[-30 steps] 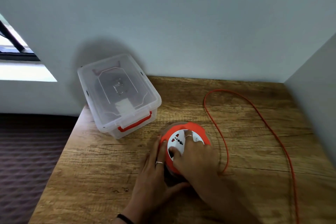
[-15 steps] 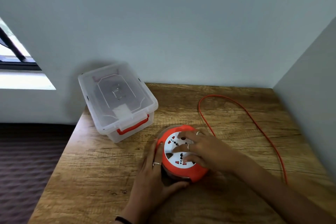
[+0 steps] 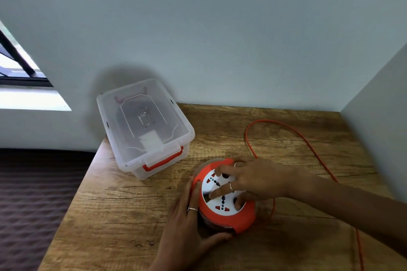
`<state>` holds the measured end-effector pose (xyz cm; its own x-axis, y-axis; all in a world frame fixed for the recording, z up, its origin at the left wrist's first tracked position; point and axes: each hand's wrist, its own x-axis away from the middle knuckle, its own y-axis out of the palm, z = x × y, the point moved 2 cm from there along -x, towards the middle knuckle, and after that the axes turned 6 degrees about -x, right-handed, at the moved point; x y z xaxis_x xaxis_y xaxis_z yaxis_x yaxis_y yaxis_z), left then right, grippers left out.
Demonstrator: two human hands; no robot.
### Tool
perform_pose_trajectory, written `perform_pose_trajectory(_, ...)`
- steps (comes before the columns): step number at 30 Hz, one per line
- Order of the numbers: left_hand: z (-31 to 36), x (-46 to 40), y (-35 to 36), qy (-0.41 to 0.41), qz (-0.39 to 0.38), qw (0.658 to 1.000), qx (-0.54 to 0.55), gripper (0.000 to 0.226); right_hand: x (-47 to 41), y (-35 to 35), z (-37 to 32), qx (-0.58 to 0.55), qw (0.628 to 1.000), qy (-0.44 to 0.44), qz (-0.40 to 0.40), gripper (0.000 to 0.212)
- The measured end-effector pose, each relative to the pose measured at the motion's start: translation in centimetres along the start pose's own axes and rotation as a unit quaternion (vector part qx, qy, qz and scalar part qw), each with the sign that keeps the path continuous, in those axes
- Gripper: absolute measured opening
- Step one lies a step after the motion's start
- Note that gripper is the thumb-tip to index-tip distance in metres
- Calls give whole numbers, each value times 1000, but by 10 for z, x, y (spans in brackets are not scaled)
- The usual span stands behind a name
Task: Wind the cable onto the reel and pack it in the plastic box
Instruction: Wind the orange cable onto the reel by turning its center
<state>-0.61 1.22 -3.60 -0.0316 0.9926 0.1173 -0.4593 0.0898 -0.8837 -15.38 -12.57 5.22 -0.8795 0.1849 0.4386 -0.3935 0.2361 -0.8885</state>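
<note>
Cupping the left grip (image 3: pixel 189 222) around the near-left side of the round orange-and-white plastic cable reel (image 3: pixel 226 198), fingers curved against the rim and thumb wrapping underneath the near edge, bracing the housing in place. Spreading the right grip (image 3: pixel 253 180) over the white socket face, fingertips (image 3: pixel 212 194) pressing into the face, seemingly cranking the top round. Sitting near the front middle of the brown wood-grain surface (image 3: pixel 132 204), just beside the clear rectangular plastic box with red latch handle (image 3: pixel 145 127), lid on at the back-left corner. Trailing out to the right, the thin orange cable (image 3: pixel 297 132), looping toward the back wall and running off the near-right edge, much of it not yet wound.

Doing this well, judging from here: keeping the left grip firm so the base is not spinning along; turning in even sweeps; watching the loop for kinks or snagging at the surface edge; leaving the lid for afterwards.
</note>
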Motion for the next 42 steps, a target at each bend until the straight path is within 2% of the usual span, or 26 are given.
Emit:
perform_pose_trajectory(3,-1,-2,1,-1,-10,1000,1,126,-3,2,4,25,999,-24,16,56)
perform_pose_trajectory(9,-2,-4,3,2,-18,1000,-15,123,-10,2,6,5,998,-42,46,53)
perform_pose_trajectory(12,-3,-6,5,5,-11,1000,12,122,-9,4,0,-10,997,-14,76,52)
perform_pose_trajectory(17,-2,-5,6,12,-4,1000,2,130,-6,13,-15,-43,992,103,63,62)
perform_pose_trajectory(20,-2,-4,7,15,9,1000,13,130,-7,22,-30,-84,974,194,83,66)
perform_pose_trajectory(22,-1,-2,6,17,11,1000,-2,126,-14,32,-42,-79,947,285,127,62)
perform_pose_trajectory(23,-1,-1,6,16,14,1000,-3,125,-15,33,-51,-103,932,326,123,63)
perform_pose_trajectory(26,-1,0,7,19,20,1000,4,125,-20,33,-62,-179,877,405,188,61)
perform_pose_trajectory(30,1,1,5,16,19,1000,-9,127,-18,37,-56,-223,858,393,243,61)
perform_pose_trajectory(34,0,0,6,14,21,1000,-7,126,-11,33,-57,-203,876,353,259,60)
perform_pose_trajectory(39,4,3,-1,26,29,999,7,125,10,34,-30,-303,879,241,278,31)
perform_pose_trajectory(42,6,3,-3,31,32,999,19,124,22,33,-12,-232,921,192,245,29)
